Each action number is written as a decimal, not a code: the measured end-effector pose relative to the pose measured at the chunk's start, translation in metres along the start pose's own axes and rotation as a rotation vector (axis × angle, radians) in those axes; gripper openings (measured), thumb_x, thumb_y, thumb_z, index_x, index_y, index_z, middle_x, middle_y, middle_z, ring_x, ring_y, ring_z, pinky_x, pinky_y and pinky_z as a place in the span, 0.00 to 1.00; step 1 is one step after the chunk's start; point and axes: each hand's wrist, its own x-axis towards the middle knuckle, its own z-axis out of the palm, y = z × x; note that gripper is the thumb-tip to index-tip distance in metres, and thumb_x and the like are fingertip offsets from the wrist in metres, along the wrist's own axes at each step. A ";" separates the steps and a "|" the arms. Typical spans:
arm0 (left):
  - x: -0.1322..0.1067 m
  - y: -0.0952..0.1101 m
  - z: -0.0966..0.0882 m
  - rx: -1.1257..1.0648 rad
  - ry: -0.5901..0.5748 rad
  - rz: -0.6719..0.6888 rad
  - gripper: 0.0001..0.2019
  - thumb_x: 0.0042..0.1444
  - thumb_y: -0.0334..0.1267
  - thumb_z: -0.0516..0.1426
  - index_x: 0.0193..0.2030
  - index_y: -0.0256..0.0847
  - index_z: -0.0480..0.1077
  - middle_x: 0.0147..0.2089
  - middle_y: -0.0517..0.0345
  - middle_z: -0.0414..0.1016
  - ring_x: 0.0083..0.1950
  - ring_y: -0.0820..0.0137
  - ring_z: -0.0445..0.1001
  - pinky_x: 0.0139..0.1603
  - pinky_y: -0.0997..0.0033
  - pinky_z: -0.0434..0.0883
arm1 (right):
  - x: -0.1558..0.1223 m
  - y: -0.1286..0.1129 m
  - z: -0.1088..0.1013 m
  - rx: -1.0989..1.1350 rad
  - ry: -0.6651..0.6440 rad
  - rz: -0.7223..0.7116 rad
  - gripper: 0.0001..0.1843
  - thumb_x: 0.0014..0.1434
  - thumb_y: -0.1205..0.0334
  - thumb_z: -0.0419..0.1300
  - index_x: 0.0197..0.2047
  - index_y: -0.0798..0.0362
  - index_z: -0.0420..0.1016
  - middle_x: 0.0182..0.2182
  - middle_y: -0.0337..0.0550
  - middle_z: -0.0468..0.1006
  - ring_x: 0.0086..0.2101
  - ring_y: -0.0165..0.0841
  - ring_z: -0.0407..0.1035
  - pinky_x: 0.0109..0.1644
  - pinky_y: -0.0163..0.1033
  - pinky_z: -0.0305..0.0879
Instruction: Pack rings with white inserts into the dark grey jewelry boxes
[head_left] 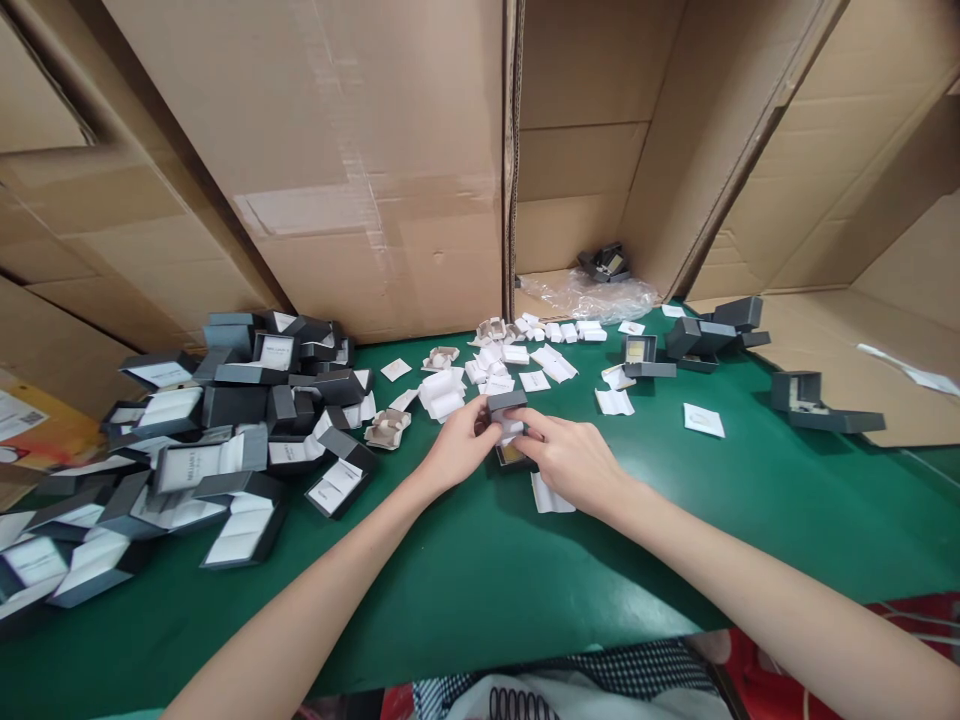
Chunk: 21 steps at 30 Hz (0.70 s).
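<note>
While the left hand [463, 440] has its thumb and fingers clamped on the upper part of a small dark grey hinged gift box [507, 402], the right hand [568, 462] has its fingertips at the white lining piece [511, 428] inside; whether that second grip pinches the lining or merely presses it, I cannot tell. The held box is centred before the person, over the green worktop [420, 590]. It looks light and stiff, probably covered card, with smooth faces that could slip slightly; the base's side walls seem the surest hold, since paper lining would likely crease. Counting: one box in hand; to the right, one gift box standing alone [651, 370], one farther right [825, 415], and between them a cluster [709, 338] of at least two. The left-hand pile [236, 405] overlaps too much to count. At least three beige trays [388, 428] lie among the white papers [442, 393].
</note>
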 end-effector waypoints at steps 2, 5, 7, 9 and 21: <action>0.000 0.000 0.001 0.004 0.034 0.004 0.10 0.54 0.31 0.49 0.42 0.38 0.67 0.37 0.58 0.71 0.35 0.69 0.69 0.36 0.72 0.66 | 0.000 -0.001 0.001 0.011 0.009 0.005 0.15 0.53 0.78 0.51 0.29 0.53 0.75 0.54 0.38 0.71 0.31 0.30 0.70 0.19 0.37 0.42; 0.000 -0.001 0.003 0.044 0.092 0.003 0.10 0.53 0.30 0.48 0.39 0.38 0.67 0.33 0.60 0.70 0.32 0.71 0.67 0.33 0.74 0.64 | 0.001 -0.002 0.002 0.030 0.013 0.004 0.14 0.56 0.76 0.51 0.31 0.53 0.75 0.53 0.38 0.72 0.31 0.30 0.69 0.19 0.37 0.42; 0.000 -0.002 0.004 0.072 0.122 0.004 0.10 0.53 0.29 0.48 0.38 0.38 0.67 0.33 0.60 0.70 0.32 0.71 0.66 0.32 0.74 0.62 | 0.000 -0.002 0.002 0.018 0.001 -0.006 0.13 0.57 0.75 0.51 0.31 0.52 0.74 0.53 0.38 0.72 0.31 0.30 0.69 0.20 0.37 0.43; 0.000 -0.002 0.004 0.095 0.134 0.009 0.09 0.53 0.29 0.48 0.37 0.38 0.67 0.33 0.61 0.71 0.32 0.71 0.66 0.32 0.74 0.62 | 0.001 -0.002 0.001 -0.008 -0.013 -0.017 0.12 0.58 0.74 0.51 0.32 0.51 0.74 0.53 0.38 0.71 0.31 0.30 0.68 0.20 0.37 0.43; -0.001 0.003 0.002 0.084 0.139 0.001 0.10 0.54 0.30 0.48 0.41 0.39 0.66 0.35 0.60 0.72 0.33 0.71 0.69 0.34 0.73 0.65 | 0.003 0.010 -0.003 0.135 0.010 -0.097 0.18 0.54 0.78 0.48 0.34 0.51 0.75 0.52 0.39 0.72 0.35 0.29 0.70 0.22 0.32 0.52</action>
